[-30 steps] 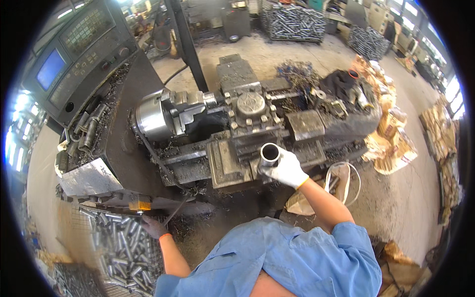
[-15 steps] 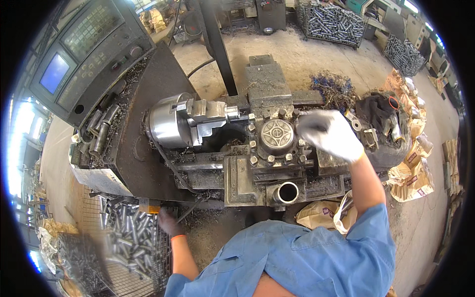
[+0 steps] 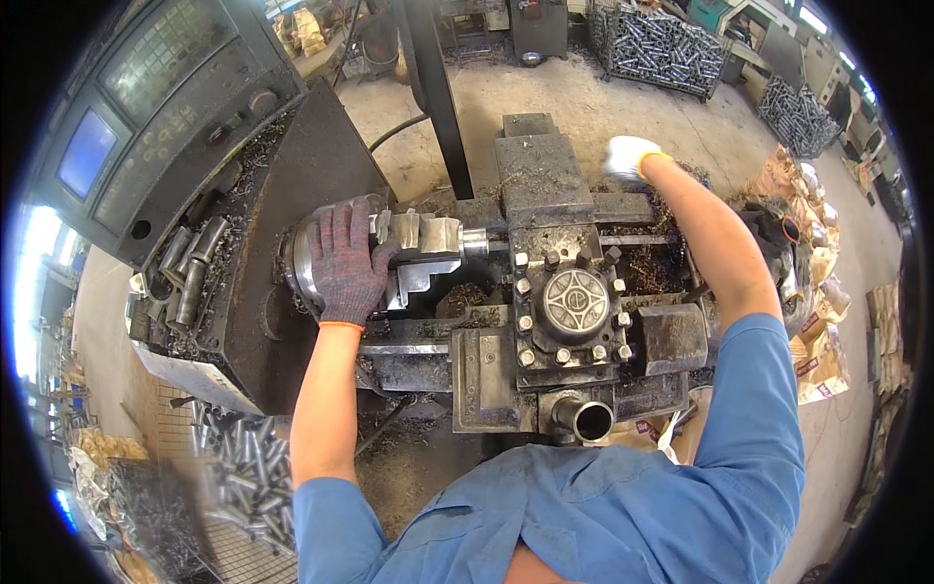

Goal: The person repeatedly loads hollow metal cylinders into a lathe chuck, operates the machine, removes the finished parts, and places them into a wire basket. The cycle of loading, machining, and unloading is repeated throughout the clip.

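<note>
My left hand, in a dark knitted glove with an orange cuff, lies on the shiny lathe chuck with its fingers stretched over the top. Stepped jaws stick out of the chuck, and a short metal cylinder sits at their right end. To the right stands the square tool post, ringed with bolts and topped by a round cap. My right hand, in a white glove with a yellow cuff, is stretched out beyond the tool post at the far side. Blur and angle hide its fingers.
A control panel with a lit screen rises at the left. Metal tubes lie on a ledge below it. Metal pieces fill a wire basket at lower left. Paper sacks line the right. A dark post stands behind the chuck.
My left hand has come up from beside the wire basket onto the chuck. My right hand has moved from beside the tool post to the far side. The tool post sits nearer to me.
</note>
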`<action>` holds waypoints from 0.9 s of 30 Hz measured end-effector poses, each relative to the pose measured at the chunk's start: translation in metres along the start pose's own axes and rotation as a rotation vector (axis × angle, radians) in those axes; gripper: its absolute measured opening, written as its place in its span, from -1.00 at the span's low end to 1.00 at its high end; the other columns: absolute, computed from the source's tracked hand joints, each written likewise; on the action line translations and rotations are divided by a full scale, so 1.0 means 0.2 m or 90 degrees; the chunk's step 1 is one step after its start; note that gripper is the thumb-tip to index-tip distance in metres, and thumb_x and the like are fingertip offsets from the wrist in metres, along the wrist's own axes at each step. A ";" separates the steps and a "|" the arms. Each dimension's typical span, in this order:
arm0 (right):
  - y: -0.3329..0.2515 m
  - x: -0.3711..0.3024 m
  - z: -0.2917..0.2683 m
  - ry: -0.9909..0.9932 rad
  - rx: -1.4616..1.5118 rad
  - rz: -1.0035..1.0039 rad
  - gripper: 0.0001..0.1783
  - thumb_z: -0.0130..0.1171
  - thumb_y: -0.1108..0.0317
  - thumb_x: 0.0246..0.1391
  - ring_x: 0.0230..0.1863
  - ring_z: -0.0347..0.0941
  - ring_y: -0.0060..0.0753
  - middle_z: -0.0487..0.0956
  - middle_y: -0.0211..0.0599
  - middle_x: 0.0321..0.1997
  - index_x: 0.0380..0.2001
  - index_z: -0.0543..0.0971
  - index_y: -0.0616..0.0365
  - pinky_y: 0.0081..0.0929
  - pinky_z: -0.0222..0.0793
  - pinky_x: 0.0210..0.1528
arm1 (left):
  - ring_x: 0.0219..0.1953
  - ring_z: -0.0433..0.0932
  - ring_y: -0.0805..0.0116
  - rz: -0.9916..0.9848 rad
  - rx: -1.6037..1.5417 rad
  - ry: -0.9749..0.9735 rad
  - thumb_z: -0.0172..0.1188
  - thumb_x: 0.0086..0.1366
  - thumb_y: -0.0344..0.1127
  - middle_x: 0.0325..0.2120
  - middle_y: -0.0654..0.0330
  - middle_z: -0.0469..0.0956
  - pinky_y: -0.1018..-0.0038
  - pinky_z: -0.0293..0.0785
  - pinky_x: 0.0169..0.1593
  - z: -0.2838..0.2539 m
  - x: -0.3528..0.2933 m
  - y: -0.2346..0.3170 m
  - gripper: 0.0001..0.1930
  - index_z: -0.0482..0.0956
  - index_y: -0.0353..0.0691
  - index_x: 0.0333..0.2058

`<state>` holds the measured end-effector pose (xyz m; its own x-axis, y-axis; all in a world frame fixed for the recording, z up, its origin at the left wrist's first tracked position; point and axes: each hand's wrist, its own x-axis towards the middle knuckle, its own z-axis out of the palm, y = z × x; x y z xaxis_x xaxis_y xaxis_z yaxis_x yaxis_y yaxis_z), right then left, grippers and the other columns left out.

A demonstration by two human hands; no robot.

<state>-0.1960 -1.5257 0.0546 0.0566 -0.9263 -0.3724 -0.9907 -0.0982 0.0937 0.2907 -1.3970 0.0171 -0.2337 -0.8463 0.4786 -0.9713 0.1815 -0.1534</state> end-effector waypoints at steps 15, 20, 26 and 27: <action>-1.03 0.08 0.07 -0.441 0.214 -0.370 -0.63 0.53 0.00 0.09 -0.38 0.68 -0.30 0.78 -0.36 -0.30 -0.30 0.83 0.09 -0.25 0.62 -0.28 | 0.47 0.31 -0.05 -0.015 -0.112 0.049 0.17 0.41 -0.01 0.38 -0.05 0.42 -0.02 -0.02 0.60 0.03 0.03 -0.11 -0.29 0.35 -0.22 0.44; -1.03 0.10 0.15 -0.216 0.168 -0.422 -0.32 0.57 -0.22 -0.06 -0.37 0.64 -0.28 0.75 -0.12 -0.38 -0.22 0.73 0.23 -0.21 0.55 -0.26 | 0.39 0.40 -0.07 0.001 -0.128 0.112 0.20 0.38 -0.06 0.30 -0.06 0.50 0.01 0.09 0.56 0.04 0.03 -0.12 -0.35 0.43 -0.22 0.37; -0.70 -0.26 -0.03 0.020 -0.052 -0.248 -0.25 0.56 -0.07 -0.25 -0.09 0.72 0.05 0.76 0.02 -0.10 -0.03 0.67 0.22 -0.05 0.64 -0.03 | 0.39 0.39 -0.05 -0.039 -0.163 0.120 0.17 0.38 -0.07 0.28 -0.03 0.50 -0.01 0.10 0.55 0.04 0.01 -0.09 -0.36 0.42 -0.25 0.35; -0.68 -0.35 -0.11 0.063 -0.115 -0.222 -0.32 0.54 -0.03 -0.22 -0.08 0.73 0.04 0.76 0.02 -0.12 -0.07 0.68 0.20 -0.07 0.64 0.00 | 0.39 0.38 -0.04 -0.043 -0.173 0.132 0.17 0.38 -0.07 0.28 -0.03 0.50 -0.01 0.09 0.55 0.05 0.02 -0.10 -0.36 0.42 -0.25 0.35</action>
<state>-0.0629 -1.4555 0.0876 0.4065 -0.8555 -0.3206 -0.8726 -0.4676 0.1414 0.3105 -1.4092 0.0132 -0.1453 -0.7465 0.6494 -0.9545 0.2785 0.1065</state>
